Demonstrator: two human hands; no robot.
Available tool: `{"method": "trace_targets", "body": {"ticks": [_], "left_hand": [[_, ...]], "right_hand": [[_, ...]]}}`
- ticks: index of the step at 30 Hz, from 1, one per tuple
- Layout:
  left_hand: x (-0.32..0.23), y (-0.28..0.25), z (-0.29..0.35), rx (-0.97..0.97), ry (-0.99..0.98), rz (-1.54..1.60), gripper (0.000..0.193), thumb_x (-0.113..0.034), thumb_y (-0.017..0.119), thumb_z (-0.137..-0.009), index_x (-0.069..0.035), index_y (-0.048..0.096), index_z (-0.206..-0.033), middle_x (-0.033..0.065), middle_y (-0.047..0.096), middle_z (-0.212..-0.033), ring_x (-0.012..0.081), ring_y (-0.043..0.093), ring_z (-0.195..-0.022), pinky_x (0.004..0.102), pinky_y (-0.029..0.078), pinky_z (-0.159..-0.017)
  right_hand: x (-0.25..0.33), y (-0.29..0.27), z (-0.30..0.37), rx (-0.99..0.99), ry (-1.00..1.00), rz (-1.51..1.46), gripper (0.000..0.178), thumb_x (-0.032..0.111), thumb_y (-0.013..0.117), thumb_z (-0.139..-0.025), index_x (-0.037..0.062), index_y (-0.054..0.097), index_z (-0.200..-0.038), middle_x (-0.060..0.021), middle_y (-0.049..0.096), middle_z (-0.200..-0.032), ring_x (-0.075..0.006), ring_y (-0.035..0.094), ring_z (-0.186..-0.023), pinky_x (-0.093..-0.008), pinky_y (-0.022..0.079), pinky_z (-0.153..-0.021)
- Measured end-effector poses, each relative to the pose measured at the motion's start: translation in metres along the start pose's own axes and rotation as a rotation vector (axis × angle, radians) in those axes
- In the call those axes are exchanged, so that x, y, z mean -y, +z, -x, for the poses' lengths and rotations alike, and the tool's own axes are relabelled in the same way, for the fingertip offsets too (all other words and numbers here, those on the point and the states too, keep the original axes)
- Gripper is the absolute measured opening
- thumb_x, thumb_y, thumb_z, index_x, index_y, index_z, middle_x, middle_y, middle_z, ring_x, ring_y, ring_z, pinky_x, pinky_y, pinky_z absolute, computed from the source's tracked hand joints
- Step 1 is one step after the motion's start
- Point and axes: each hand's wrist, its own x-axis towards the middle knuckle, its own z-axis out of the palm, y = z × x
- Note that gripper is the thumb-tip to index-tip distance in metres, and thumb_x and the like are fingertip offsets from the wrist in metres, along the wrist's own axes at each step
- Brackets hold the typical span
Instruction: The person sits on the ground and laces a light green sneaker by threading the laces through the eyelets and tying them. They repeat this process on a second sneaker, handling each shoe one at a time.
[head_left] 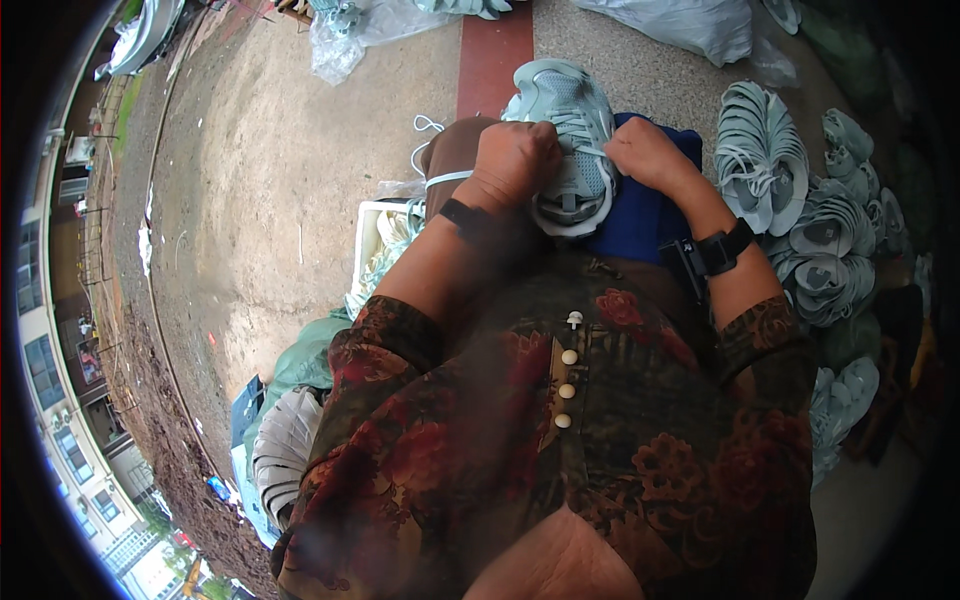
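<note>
A pale blue-green shoe upper (pixel 584 178) lies across my lap, its toe end pointing away from me. My left hand (pixel 518 158) is closed in a fist at its left edge, gripping a pale shoelace (pixel 447 178) that trails left over my brown-clad knee and ends in a loose loop. On the other side, my right hand (pixel 645 154) pinches the lace close to the eyelet row; its fingertips partly hide it. Beneath the upper, a dark blue cloth (pixel 635 222) covers my right thigh.
Nested stacks of similar uppers (pixel 762 160) stand at the right, with more piles (pixel 830 240) beside them. At my left is a white box (pixel 368 235) of laces. A bundle of pale uppers (pixel 285 445) sits lower left. Plastic bags (pixel 680 25) lie ahead on the concrete floor.
</note>
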Motion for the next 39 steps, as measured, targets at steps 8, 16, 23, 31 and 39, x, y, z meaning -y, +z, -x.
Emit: {"method": "trace_targets", "body": {"ticks": [8, 16, 23, 31, 39], "left_hand": [[0.015, -0.001, 0.003, 0.058, 0.124, 0.257, 0.005, -0.010, 0.064, -0.069, -0.010, 0.060, -0.069, 0.0069, 0.058, -0.063, 0.0289, 0.059, -0.059, 0.0365, 0.048, -0.056], [-0.004, -0.013, 0.019, -0.022, 0.013, 0.301, 0.007, -0.015, 0.066, -0.075, -0.009, 0.064, -0.078, 0.0108, 0.059, -0.067, 0.0304, 0.061, -0.067, 0.0381, 0.049, -0.061], [0.010, -0.024, 0.022, 0.107, -0.282, 0.273, 0.017, -0.022, 0.068, -0.074, -0.007, 0.065, -0.082, 0.0135, 0.063, -0.072, 0.0312, 0.062, -0.068, 0.0379, 0.049, -0.062], [0.018, -0.028, 0.009, -0.160, 0.072, -0.020, 0.010, -0.008, 0.064, -0.067, -0.008, 0.055, -0.067, 0.0072, 0.058, -0.069, 0.0268, 0.059, -0.069, 0.0361, 0.047, -0.057], [0.027, -0.028, 0.034, 0.032, 0.290, 0.056, 0.008, -0.007, 0.063, -0.065, -0.010, 0.057, -0.070, 0.0047, 0.055, -0.069, 0.0251, 0.056, -0.068, 0.0339, 0.048, -0.058]], "right_hand": [[0.002, -0.009, 0.007, 0.184, 0.068, -0.416, 0.014, 0.012, 0.057, -0.077, 0.0048, 0.058, -0.065, 0.0006, 0.048, -0.053, -0.0123, 0.044, -0.049, -0.0276, 0.033, -0.046], [0.011, 0.001, 0.009, -0.553, -0.420, 0.521, 0.010, -0.002, 0.049, -0.074, 0.0067, 0.052, -0.076, -0.0122, 0.049, -0.068, -0.0334, 0.055, -0.066, -0.0385, 0.046, -0.055], [0.004, 0.017, 0.038, -0.413, -0.358, 0.554, 0.005, 0.003, 0.050, -0.075, 0.0082, 0.050, -0.076, -0.0109, 0.049, -0.065, -0.0301, 0.057, -0.060, -0.0393, 0.046, -0.051], [0.002, 0.022, 0.045, -0.439, -0.373, 0.628, 0.005, 0.004, 0.051, -0.074, 0.0095, 0.050, -0.075, -0.0091, 0.049, -0.058, -0.0274, 0.056, -0.056, -0.0375, 0.046, -0.048], [-0.017, 0.014, 0.039, -0.562, -0.452, 0.625, 0.010, 0.002, 0.052, -0.073, 0.0109, 0.052, -0.076, -0.0081, 0.039, -0.054, -0.0271, 0.049, -0.049, -0.0381, 0.040, -0.043]]}}
